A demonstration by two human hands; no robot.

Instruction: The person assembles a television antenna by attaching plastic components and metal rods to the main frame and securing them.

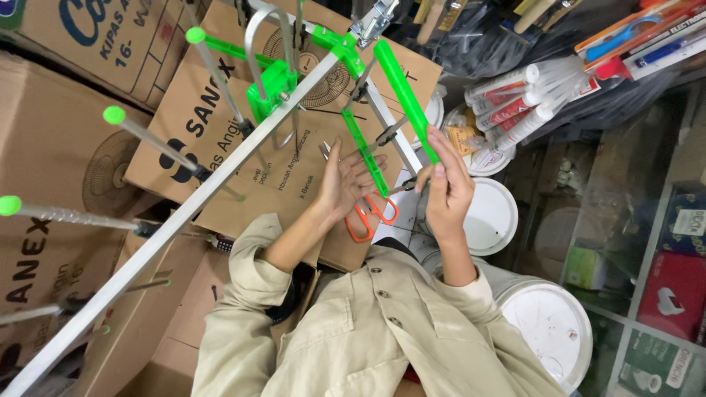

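A TV antenna lies across cardboard boxes: a long aluminium boom carries cross rods with green end caps and a green plastic clamp. My right hand is closed around the lower end of a green plastic bar that slants up to the boom's top end. My left hand holds orange-handled scissors with the blades pointing up past my fingers. A thin green strip runs between my two hands. My fingers are partly spread against it.
Large cardboard boxes fill the left side. White bucket lids sit to the right of my beige jacket. Sealant tubes lie at the upper right, with shelves of packaged goods at the far right.
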